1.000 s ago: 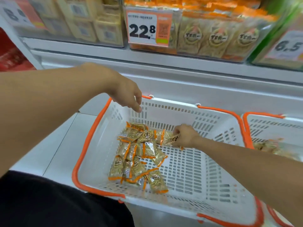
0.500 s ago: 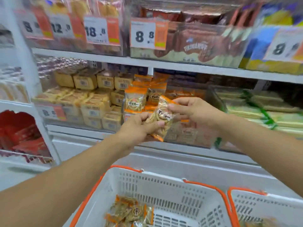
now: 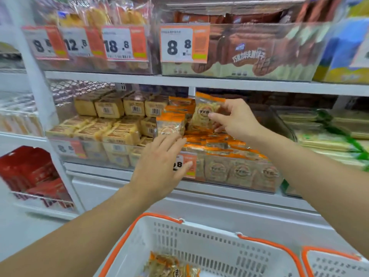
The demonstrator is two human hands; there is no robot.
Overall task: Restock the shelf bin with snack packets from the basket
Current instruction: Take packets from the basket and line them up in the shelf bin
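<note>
Above the clear plastic shelf bin [image 3: 229,172], the right hand [image 3: 237,120] now pinches the orange-and-gold foil snack packet [image 3: 205,112] alone; the left hand [image 3: 161,164] has let go, fingers flat. Placement seems imminent; the white orange-rimmed basket [image 3: 199,246] holds more.

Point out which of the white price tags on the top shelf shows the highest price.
The 18.8 tag, third from the left; the other readable ones show 8.8, 12.8 and 8.8.

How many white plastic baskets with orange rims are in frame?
2. One white plastic basket with orange rim sits bottom centre, holding orange-and-gold snack packets. A second white basket shows only its corner at the bottom right edge; more may lie outside the view.
</note>
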